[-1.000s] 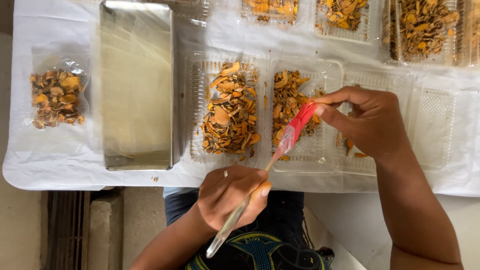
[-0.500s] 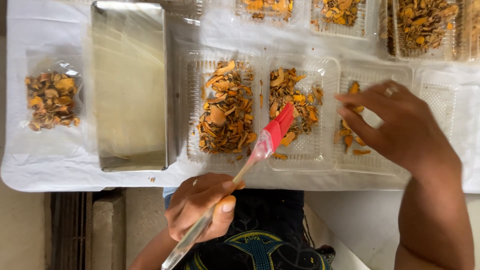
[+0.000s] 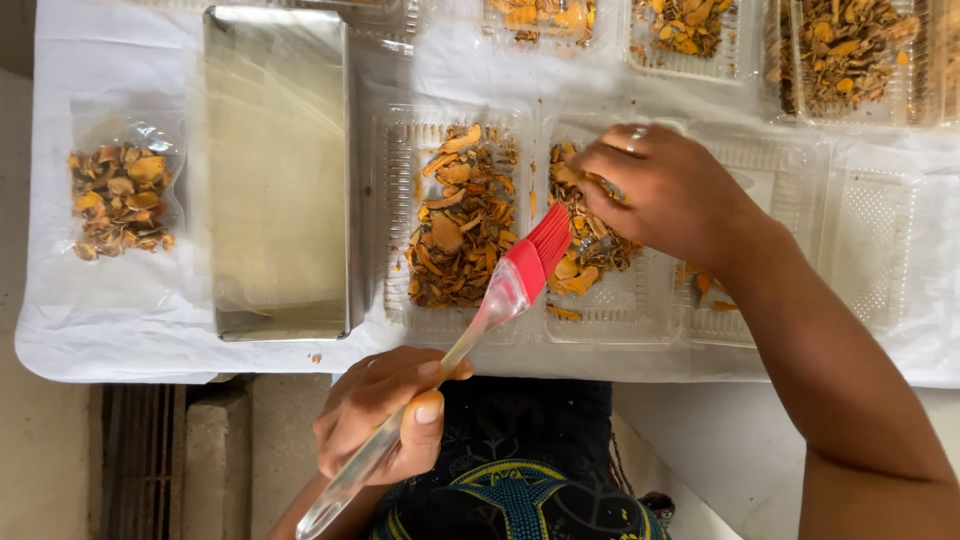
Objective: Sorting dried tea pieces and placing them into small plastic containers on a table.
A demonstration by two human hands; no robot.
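Left hand [image 3: 385,420] held clear-handled pastry brush with red silicone bristles [image 3: 510,285], grip closed around handle near lower end. Brush long axis ran diagonally, handle low-left, bristles high-right, tip over seam between 2 clear plastic clamshell trays.

Right hand [image 3: 665,195] reached into middle clear tray [image 3: 600,315], fingers bent among dried orange-yellow root slices [image 3: 580,265]; whether grip pinched slice could not be told. Bristles lay just left of right hand, near, apart.

Left tray of slices [image 3: 455,225] sat beside rectangular steel pan [image 3: 275,170] on white-covered counter [image 3: 120,330].

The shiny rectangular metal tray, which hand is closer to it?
Left. The left hand sits just below the metal tray, holding a red-bristled brush. The right hand is farther off, over the clear plastic container of orange dried slices.
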